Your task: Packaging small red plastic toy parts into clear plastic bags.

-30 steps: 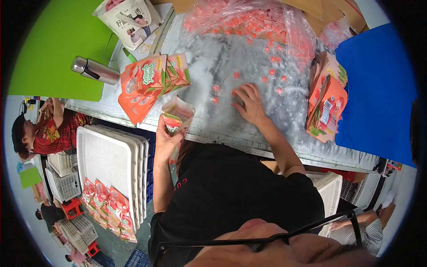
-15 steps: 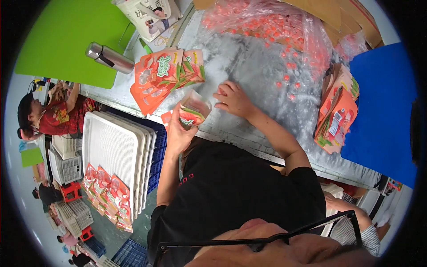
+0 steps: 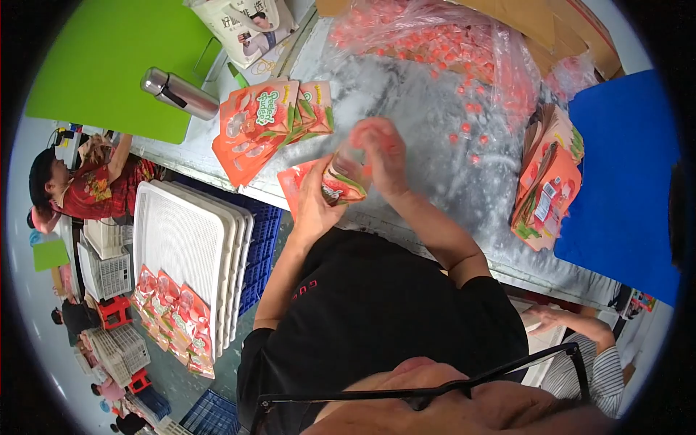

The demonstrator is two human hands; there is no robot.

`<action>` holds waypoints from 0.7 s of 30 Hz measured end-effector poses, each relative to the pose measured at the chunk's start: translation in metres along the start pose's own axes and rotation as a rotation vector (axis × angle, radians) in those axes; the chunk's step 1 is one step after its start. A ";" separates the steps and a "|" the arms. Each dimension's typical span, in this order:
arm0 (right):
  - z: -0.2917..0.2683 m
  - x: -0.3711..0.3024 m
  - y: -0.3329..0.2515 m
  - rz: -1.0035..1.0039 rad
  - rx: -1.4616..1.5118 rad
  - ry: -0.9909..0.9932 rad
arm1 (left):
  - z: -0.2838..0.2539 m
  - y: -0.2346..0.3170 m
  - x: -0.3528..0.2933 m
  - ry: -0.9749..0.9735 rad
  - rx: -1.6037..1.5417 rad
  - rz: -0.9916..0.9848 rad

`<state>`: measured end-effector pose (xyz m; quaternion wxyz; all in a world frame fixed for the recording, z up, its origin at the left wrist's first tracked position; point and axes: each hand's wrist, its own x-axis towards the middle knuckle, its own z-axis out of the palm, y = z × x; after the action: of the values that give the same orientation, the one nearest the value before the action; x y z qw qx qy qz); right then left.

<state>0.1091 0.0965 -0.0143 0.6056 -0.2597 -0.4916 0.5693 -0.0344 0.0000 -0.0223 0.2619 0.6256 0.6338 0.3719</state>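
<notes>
A grey desk [image 3: 428,90] is stretching across the scene in front of a person wearing a black shirt. A green board [image 3: 116,72] is standing out at the left, and a blue board [image 3: 623,188] is covering the right end. Left of the person, white trays [image 3: 177,225] are standing in a stack, the top one bearing shiny red pouches [image 3: 192,319] along its near end. At the far side of the desk, a clear plastic sheet [image 3: 507,80] is lying crumpled around many red sweets. A printed cloth bag [image 3: 239,32] is sitting at the far left, with a metal flask [image 3: 181,94] lying nearer. Flat red packets [image 3: 250,123] are fanning out beside the flask; more packets [image 3: 547,177] are leaning in a pile against the blue board. The left hand [image 3: 315,199] is gripping one open pouch [image 3: 344,187] above the desk's near edge. The right hand [image 3: 386,156] is hanging at the pouch's mouth, too blurred to tell whether its fingers are closed. Loose red sweets [image 3: 465,127] are lying scattered to the right.
</notes>
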 end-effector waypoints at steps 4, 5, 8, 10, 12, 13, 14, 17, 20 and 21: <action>-0.004 -0.002 -0.016 0.073 0.034 -0.167 | 0.004 0.006 -0.001 -0.019 -0.195 -0.096; -0.007 -0.004 -0.016 0.066 0.020 -0.156 | 0.004 0.013 0.001 -0.017 -0.253 -0.128; -0.005 -0.008 -0.014 -0.149 -0.384 -0.158 | 0.010 0.015 0.003 -0.021 -0.372 -0.109; 0.001 -0.011 -0.026 -0.185 -0.425 -0.209 | 0.012 0.016 0.003 0.023 -0.296 -0.057; 0.001 -0.009 -0.036 -0.231 -0.489 -0.189 | 0.011 0.015 0.002 0.038 -0.265 -0.019; -0.001 -0.007 -0.039 -0.270 -0.533 -0.183 | 0.012 0.016 0.003 0.031 -0.243 0.052; -0.008 -0.003 -0.043 -0.276 -0.545 -0.176 | 0.013 0.015 0.004 0.030 -0.219 0.121; -0.056 0.014 -0.039 -0.434 -0.870 0.043 | 0.008 0.026 0.003 0.037 -0.465 -0.123; -0.137 0.032 -0.006 -0.330 -1.466 0.115 | 0.008 0.008 -0.001 0.089 -0.610 -0.155; -0.164 0.035 0.007 -0.319 -1.654 0.167 | 0.006 0.011 -0.001 0.075 -0.610 -0.164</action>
<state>0.2475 0.1717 -0.0727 0.3281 -0.5878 -0.7344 -0.0870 -0.0227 -0.0011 -0.0173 0.4431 0.4510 0.5504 0.5453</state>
